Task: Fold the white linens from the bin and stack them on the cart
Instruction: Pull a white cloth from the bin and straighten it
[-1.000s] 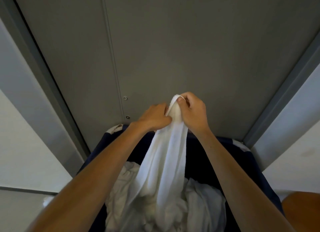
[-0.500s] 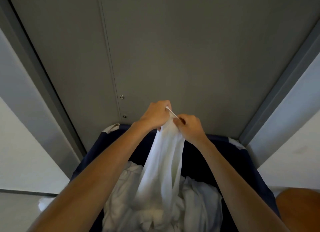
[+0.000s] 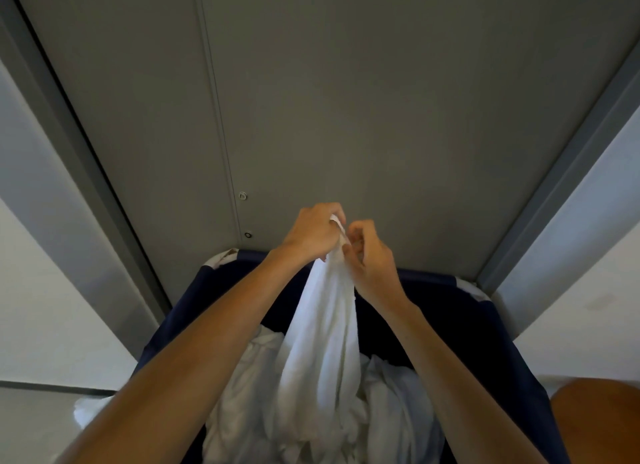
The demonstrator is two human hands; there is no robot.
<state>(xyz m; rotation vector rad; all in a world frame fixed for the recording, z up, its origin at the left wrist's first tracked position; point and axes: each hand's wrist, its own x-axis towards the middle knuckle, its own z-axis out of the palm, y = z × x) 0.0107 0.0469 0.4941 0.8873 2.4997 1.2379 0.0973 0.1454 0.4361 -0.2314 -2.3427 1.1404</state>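
Our left hand [image 3: 313, 233] clenches the top edge of a white linen [image 3: 323, 332] in curled fingers and our right hand [image 3: 372, 255], just beside it, pinches the same bunched edge, both arms stretched forward and raised, the cloth hanging down into the navy bin [image 3: 491, 328] onto the heap of linens [image 3: 398, 394]

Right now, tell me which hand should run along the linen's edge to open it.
Right, probably. The left hand grips the white linen by its top, anchoring it above the bin; the right hand pinches just beside, free to slide.
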